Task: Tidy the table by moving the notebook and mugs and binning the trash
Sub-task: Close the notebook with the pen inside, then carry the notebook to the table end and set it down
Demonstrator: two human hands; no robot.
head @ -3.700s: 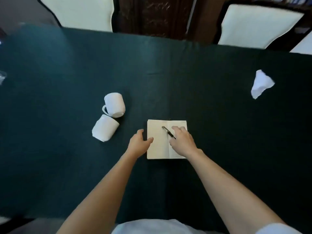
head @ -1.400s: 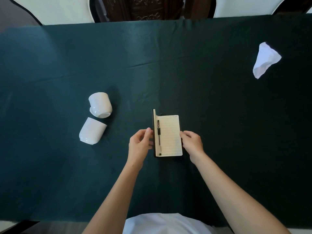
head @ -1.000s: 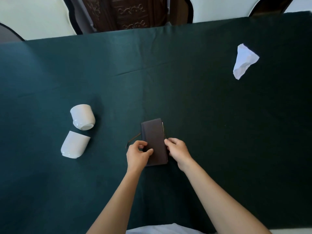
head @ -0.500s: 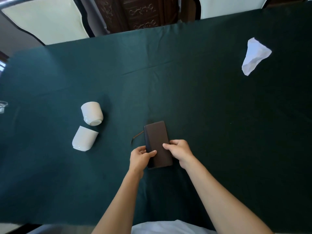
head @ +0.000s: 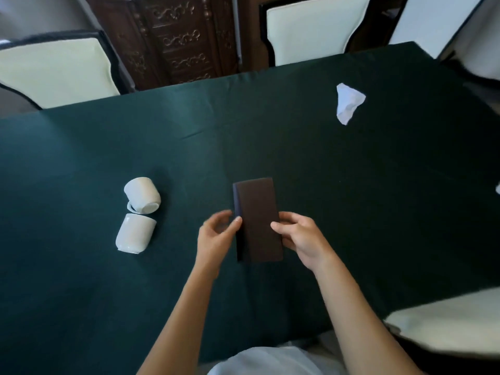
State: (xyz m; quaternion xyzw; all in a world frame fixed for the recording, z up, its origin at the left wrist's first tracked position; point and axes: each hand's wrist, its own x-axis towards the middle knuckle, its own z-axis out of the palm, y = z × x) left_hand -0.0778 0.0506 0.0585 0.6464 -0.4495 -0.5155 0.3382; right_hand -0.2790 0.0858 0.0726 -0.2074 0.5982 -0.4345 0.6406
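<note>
Setting: dark green tablecloth (head: 351, 201) over a dining table, with cream-upholstered chairs (head: 54, 71) along the far edge and a carved wooden cabinet (head: 176, 39) behind.
Notebook (head: 257, 220): closed, dark brown cover up, at the centre of the table near the person; whether it rests on the cloth or is slightly raised cannot be told.
Right hand (head: 303, 239): curled around the notebook's right long edge, thumb laid on the cover, fingers apparently tucked beneath; the book is held.
Left hand (head: 216, 236): loosely open beside the left, spine-side edge, one fingertip touching it; nothing is enclosed.
Handling: judged light, stiff and flat, with a smooth cover that may slide; best pinched across both long edges near the middle, keeping the covers shut.
Mugs: two white mugs, far mug (head: 142, 195) and near mug (head: 135, 234), lying tipped left of the notebook, almost touching; judged fragile and liable to roll.
Trash: crumpled white paper (head: 349, 104) at far right, well apart, not yet binned.
</note>
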